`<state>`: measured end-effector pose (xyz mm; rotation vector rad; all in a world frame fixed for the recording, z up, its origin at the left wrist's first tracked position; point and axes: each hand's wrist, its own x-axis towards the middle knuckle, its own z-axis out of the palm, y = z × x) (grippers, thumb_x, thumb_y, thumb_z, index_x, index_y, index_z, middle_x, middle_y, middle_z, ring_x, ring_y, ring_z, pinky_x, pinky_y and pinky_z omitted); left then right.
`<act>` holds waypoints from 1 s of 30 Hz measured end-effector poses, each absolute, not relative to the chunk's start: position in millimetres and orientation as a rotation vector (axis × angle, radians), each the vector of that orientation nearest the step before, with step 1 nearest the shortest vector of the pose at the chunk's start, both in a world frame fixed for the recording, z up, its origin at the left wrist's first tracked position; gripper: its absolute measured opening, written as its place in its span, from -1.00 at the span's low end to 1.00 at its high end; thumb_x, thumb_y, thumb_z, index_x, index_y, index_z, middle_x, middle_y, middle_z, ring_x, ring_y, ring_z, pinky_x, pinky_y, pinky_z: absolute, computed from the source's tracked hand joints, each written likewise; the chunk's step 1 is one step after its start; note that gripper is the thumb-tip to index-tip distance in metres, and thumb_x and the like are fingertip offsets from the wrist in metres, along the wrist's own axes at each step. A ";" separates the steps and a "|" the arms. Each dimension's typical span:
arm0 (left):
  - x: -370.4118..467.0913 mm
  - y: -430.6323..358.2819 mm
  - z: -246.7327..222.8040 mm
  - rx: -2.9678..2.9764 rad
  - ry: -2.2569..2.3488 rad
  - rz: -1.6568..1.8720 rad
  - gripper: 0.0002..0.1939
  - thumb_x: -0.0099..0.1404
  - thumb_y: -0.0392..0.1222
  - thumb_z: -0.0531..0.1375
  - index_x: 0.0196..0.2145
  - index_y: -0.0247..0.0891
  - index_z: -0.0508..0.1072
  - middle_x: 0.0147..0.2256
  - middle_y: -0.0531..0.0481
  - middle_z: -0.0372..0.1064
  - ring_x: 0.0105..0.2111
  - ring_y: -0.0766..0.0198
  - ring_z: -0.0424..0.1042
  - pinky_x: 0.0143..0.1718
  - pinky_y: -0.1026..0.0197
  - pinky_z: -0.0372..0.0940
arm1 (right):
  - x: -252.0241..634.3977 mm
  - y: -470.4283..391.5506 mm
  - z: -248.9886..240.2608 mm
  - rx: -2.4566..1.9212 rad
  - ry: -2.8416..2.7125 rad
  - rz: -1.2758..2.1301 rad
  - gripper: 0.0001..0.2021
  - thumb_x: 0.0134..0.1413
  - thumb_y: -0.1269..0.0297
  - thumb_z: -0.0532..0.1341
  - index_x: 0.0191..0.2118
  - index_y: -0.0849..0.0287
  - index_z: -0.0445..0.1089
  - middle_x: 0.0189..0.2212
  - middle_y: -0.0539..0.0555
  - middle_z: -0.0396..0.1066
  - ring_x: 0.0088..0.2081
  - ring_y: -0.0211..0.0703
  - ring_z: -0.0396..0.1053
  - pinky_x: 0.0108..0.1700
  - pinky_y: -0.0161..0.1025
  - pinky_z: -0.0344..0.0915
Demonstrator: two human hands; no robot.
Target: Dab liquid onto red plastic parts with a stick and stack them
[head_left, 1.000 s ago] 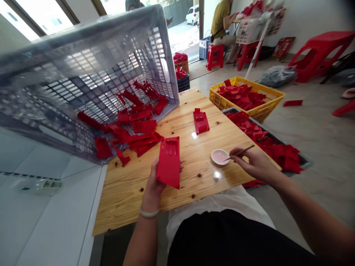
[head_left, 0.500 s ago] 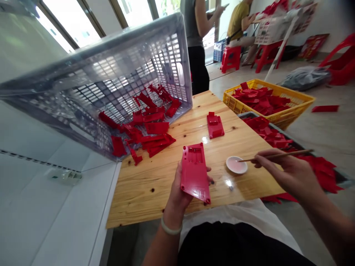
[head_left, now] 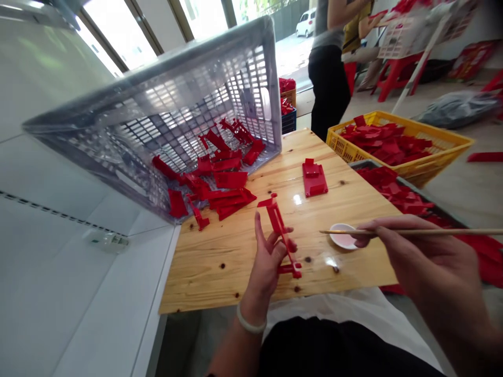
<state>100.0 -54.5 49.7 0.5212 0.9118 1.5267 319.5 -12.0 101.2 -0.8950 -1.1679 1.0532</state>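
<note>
"Gripping what, exactly, in that left hand (head_left: pixel 268 257)?"

"A red moulded plastic panel (head_left: pixel 276 217), tilted and nearly edge-on to us, so its broad faces are hard to read. One finger sticks straight up, another bends against the panel, and more fingertips peep out past its far side. It's up over the near part of the wooden table (head_left: pixel 220 283); whether its lower end touches the wood, I can't tell."

"And the right hand (head_left: pixel 428 262)?"

"Fingers drawn together in a pinch around a slim wooden stick (head_left: pixel 416 232). The back end runs out of view, and I can't say whether the tip has bristles. It crosses over a small white dish (head_left: pixel 337 245); I can't judge whether they touch. The fingertips cover the dish's right side, but what shows inside is pale pink."

"Isn't that a second panel (head_left: pixel 315 180) beyond?"

"Yes, lying flat on the table. Left of it, a plastic-wrapped grey crate (head_left: pixel 228 52) sits tipped on its side, its red parts (head_left: pixel 231 179) overlapping too much to count."

"Who's behind?"

"A standing person (head_left: pixel 330 78), head out of view, half screening a seated person (head_left: pixel 358 31). Right of the table there's a yellow basket (head_left: pixel 432 166) of red pieces (head_left: pixel 389 144)."
</note>
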 end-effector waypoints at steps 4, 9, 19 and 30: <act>93.8 -45.8 37.0 0.270 0.920 1.441 -0.15 0.01 -0.19 0.58 0.25 -0.23 0.45 -0.20 -0.01 0.57 -0.30 0.26 0.55 -0.10 0.19 0.46 | 319.0 -9.3 103.4 -0.935 -1.062 1.084 -0.82 0.07 0.13 0.51 -0.25 0.08 0.66 -0.35 0.12 0.64 -0.33 -0.07 0.63 -0.16 -0.23 0.62; 97.9 -48.5 40.3 0.262 0.852 1.378 -0.40 0.12 -0.22 0.43 0.13 -0.27 0.53 -0.02 -0.18 0.61 -0.16 0.13 0.57 0.02 0.07 0.42 | 312.2 -11.8 106.1 -0.953 -1.069 1.088 -0.80 0.07 0.12 0.51 -0.25 0.09 0.65 -0.35 0.12 0.64 -0.34 -0.05 0.63 -0.20 -0.22 0.63; 106.5 -66.3 56.2 0.424 0.834 1.220 -0.11 0.32 0.55 0.06 -0.16 -0.47 0.64 -0.18 -0.41 0.63 -0.19 -0.11 0.59 -0.16 0.07 0.42 | 291.4 -26.6 97.9 -0.889 -1.395 1.034 -0.92 0.34 0.23 0.34 -0.16 -0.06 0.63 -0.26 0.01 0.64 -0.27 -0.12 0.61 -0.23 -0.21 0.58; 117.3 -66.3 64.1 0.350 0.743 1.231 -0.09 0.43 0.50 -0.01 -0.06 -0.50 0.66 -0.11 -0.39 0.66 0.04 -0.25 0.60 0.27 -0.15 0.31 | 283.9 -22.1 85.6 -0.745 -1.558 0.927 -0.90 0.36 0.32 0.32 -0.13 -0.04 0.60 -0.34 -0.04 0.63 -0.34 -0.16 0.60 -0.26 -0.27 0.55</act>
